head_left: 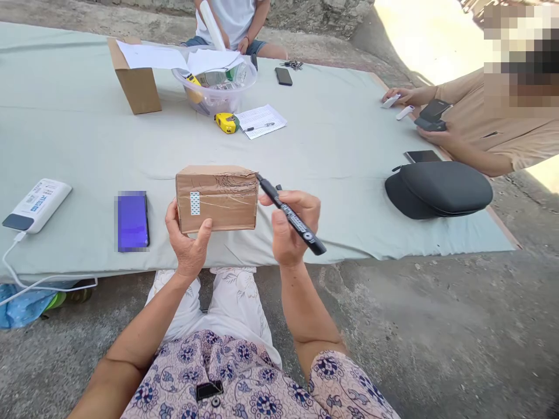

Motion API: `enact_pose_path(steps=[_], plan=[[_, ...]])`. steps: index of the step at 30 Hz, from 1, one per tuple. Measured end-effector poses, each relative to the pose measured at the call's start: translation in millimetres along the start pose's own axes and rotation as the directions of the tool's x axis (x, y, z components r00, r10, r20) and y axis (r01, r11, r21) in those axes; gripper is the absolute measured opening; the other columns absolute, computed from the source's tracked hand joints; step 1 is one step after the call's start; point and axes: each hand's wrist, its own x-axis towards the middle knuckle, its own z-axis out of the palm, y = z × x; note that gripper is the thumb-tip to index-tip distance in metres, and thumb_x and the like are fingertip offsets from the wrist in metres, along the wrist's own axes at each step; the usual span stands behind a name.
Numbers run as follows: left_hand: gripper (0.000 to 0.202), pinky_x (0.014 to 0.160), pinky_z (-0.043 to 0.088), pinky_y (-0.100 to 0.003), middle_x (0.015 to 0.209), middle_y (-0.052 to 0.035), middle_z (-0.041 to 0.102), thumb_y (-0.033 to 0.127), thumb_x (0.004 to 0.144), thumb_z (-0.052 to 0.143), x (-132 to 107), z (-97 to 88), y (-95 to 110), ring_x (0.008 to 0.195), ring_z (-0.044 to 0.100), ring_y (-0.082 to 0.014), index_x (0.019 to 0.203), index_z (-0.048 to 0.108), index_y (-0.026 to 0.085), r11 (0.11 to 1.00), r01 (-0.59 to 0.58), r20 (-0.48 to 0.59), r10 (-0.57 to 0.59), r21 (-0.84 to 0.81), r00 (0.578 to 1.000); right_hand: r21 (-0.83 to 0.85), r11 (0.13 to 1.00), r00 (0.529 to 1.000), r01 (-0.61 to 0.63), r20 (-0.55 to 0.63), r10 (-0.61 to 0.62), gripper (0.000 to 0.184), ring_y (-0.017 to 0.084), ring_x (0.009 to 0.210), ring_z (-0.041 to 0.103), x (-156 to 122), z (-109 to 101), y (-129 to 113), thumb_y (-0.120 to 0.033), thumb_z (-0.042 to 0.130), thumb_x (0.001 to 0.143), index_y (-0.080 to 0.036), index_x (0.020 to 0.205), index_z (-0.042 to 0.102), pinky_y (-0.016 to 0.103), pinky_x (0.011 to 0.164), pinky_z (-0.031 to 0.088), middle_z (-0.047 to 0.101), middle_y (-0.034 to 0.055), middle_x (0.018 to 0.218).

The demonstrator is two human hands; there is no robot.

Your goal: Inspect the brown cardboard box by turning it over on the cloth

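A small brown cardboard box [222,203] with a patterned white sticker and dark scribbled lines along its upper edge is held up over the front of the table. My left hand [187,241] grips its lower left corner, thumb on the near face. In my right hand [294,227] a black marker pen [297,221] is pinched between thumb and fingers. The marker's tip end meets the box's upper right corner. A small dark piece, perhaps the cap, shows behind the right fingers.
On the cloth-covered table [332,174] lie a phone [132,221], a white power bank [39,203], a tape measure [227,123], a written sheet [264,121] and a black case [441,189]. Behind stand a plastic basin [218,99] and a cardboard box [140,90]. Two other people sit around the table.
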Motion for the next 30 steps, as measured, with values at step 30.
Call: enact_pose_path(steps=[30], plan=[[0.076,0.114,0.044,-0.036,0.148,-0.0159,0.05,0.047,0.081,0.074,23,17.5,-43,0.135,0.054,-0.0232,0.143,0.037,0.022,0.998,0.055,0.012,-0.055,-0.023,0.998,-0.185,0.96,0.962,-0.21,-0.216,0.169,0.024,0.017,0.101,0.068,-12,7,79,-0.036,0.051,0.098,-0.024,0.115,0.062,0.036,0.094,0.056,0.066,0.0056,0.112]])
